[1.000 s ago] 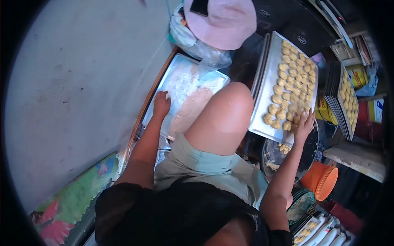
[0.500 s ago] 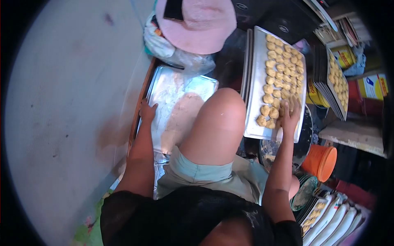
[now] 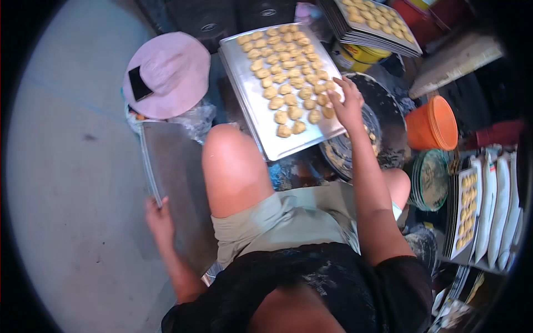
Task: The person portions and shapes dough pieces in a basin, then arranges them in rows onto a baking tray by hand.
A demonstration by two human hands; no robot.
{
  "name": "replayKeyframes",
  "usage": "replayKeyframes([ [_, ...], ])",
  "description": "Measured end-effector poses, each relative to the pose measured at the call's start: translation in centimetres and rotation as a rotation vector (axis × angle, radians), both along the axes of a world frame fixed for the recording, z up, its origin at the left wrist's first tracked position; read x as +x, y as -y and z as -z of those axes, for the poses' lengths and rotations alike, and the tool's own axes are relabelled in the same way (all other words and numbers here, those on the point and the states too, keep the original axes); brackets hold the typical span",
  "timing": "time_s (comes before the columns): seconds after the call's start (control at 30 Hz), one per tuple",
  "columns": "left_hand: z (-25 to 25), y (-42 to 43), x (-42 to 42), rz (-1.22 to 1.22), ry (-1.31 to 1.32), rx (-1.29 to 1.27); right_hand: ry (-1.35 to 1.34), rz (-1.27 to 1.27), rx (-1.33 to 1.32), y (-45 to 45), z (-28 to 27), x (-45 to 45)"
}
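Observation:
On my right, a metal baking tray (image 3: 272, 145) carries rows of yellowish dough balls (image 3: 290, 100), with a bare metal strip along its near end. My right hand (image 3: 350, 105) is over the tray's right edge, fingers apart, its thumb and fingertips at the outermost dough balls. Low on the left, my left hand (image 3: 160, 221) grips the rim of another baking tray (image 3: 183, 183), which stands tilted beside my raised knee and shows a dull grey face. The fingers curl around that rim and are partly hidden.
A pink hat (image 3: 177, 72) with a black phone (image 3: 140, 83) lies on a plastic bag at upper left. Stacked trays (image 3: 383, 39) rest on a yellow bucket (image 3: 355, 58). An orange bucket (image 3: 430, 125) and a dark round basin (image 3: 383, 100) stand at right.
The left tray, lying flat before, is now tilted up in my left hand. My right hand has shifted to the loaded tray's edge. The view has turned right.

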State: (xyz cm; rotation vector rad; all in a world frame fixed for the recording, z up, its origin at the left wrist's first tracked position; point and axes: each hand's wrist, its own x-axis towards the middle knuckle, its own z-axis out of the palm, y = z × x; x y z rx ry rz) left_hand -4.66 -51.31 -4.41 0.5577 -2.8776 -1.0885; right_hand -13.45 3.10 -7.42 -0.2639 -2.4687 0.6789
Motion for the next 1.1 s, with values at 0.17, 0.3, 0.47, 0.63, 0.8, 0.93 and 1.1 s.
replayKeyframes([
  [0.17, -13.2, 2.8, 3.1, -0.206, -0.426, -0.233, -0.097, -0.135, -0.155, -0.7, -1.8, 1.0],
  [0.3, -26.7, 2.9, 0.7, -0.353, -0.951, -0.235, -0.174, -0.311, -0.362, 1.5, -4.4, -0.5],
  [0.47, -31.7, 3.3, -10.3, -0.059, -1.174, 0.256, -0.232, -0.587, -1.033, 1.9, -11.6, -2.4],
  [0.63, -21.0, -13.2, -15.4, -0.01, -0.998, 0.711, -0.234, -0.734, -1.289, -3.7, -14.5, 0.7],
  [0.8, -4.2, -24.0, -19.5, 0.038, -0.726, 0.953, -0.055, -0.267, -1.037, -7.9, -9.7, 3.3],
  [0.93, 5.0, -27.3, -22.6, 0.12, -0.502, 0.776, 0.087, -0.079, -0.811, -10.8, 1.5, 2.7],
  [1.1, 14.1, -27.9, -27.1, 0.301, -0.541, 0.435, 0.014, 0.008, -0.531, -10.1, 8.7, 2.9],
])
